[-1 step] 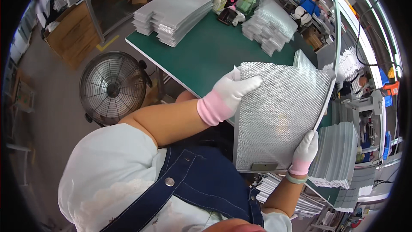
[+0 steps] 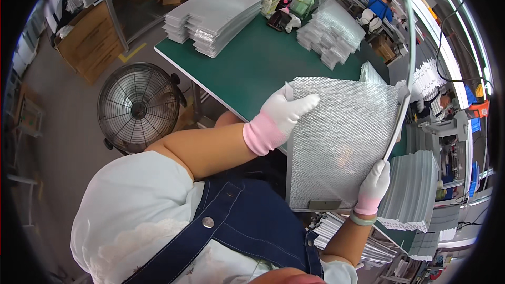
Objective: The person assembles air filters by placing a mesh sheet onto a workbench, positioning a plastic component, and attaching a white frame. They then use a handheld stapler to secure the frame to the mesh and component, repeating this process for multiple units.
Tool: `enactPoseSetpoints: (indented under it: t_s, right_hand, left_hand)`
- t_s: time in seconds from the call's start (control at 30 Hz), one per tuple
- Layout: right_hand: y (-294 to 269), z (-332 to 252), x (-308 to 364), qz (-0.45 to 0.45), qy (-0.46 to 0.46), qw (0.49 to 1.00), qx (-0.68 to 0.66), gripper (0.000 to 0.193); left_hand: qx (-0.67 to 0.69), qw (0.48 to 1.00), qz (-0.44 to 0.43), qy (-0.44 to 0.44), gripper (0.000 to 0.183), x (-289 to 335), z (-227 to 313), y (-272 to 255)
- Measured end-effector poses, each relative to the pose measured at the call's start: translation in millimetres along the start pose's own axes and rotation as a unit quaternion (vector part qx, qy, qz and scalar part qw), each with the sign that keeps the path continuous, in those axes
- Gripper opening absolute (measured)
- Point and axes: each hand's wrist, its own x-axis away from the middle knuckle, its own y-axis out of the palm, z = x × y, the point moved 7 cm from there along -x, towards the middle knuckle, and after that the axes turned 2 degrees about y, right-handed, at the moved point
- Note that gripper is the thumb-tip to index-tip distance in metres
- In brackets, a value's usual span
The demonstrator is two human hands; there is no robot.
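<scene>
One strip (image 2: 412, 52) shifted, perhaps bowed, one panel (image 2: 342, 142)

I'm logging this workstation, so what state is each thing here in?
Mesh panel: held at its edges
Long strip: along the panel's right edge; seating unclear
Left hand: gloved, gripping the panel's upper left edge
Right hand: gloved, closed at the strip's lower end
Left sheet stack: lying flat
Right sheet stack: unevenly piled
Floor fan: grille on; running or not unclear
</scene>
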Motion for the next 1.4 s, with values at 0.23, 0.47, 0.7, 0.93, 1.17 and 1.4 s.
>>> enactPoseSetpoints:
  t_s: [0.23,0.47,0.7,0.93,1.17,1.4]
  right_hand:
    - [-6,-12,-7,-0.018,-0.022,0.996,0.081,0.04]
    - [38,-16,-8,-0.2,-0.066,0.971,0.116,0.037]
    - [58,-50,-7,-0.244,-0.086,0.954,0.153,0.039]
    - [70,-90,-6,-0.274,-0.141,0.941,0.14,0.038]
    - [86,-101,-19,-0.46,0.043,0.879,-0.122,0.024]
    - [94,-119,-4,-0.212,-0.263,0.927,0.163,0.027]
  left_hand:
    - [-0.136,0.986,0.087,-0.036,0.033,6,-11,-24]
    - [-0.165,0.968,0.06,-0.181,0.044,90,-29,-69]
    - [-0.705,0.652,-0.027,0.279,0.047,38,114,-4]
    - [-0.815,0.342,-0.433,-0.177,0.03,-40,-6,70]
    - [-0.771,0.361,-0.461,-0.252,0.026,-35,-5,66]
    - [-0.821,0.379,-0.422,-0.067,0.024,-27,10,43]
